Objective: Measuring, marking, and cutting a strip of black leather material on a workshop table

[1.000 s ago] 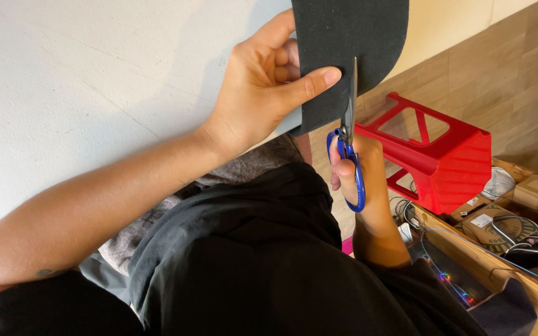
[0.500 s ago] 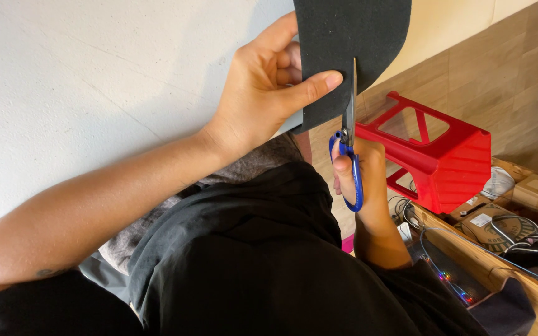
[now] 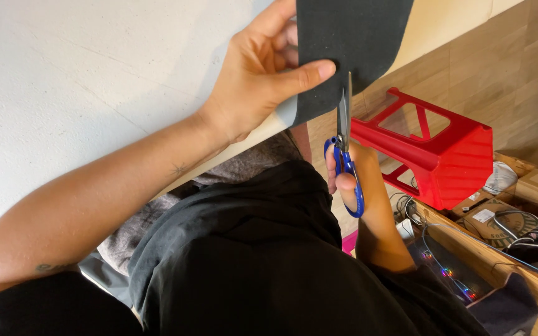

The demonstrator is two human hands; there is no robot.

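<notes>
My left hand [image 3: 253,78] pinches the dark sheet [image 3: 350,43] held up before me; my right hand [image 3: 350,177] grips the scissors [image 3: 345,149], blades in the sheet. That thumb sits near the blades, so I risk a nick.

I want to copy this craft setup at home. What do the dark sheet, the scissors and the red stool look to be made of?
Dark sheet: matte black, thin and flexible, likely foam or felt; the look leaves it open.
Scissors: grey metal blades with faint shine, glossy blue plastic handles.
Red stool: moulded plastic, smooth, slightly glossy, one-piece ribbed legs.
</notes>
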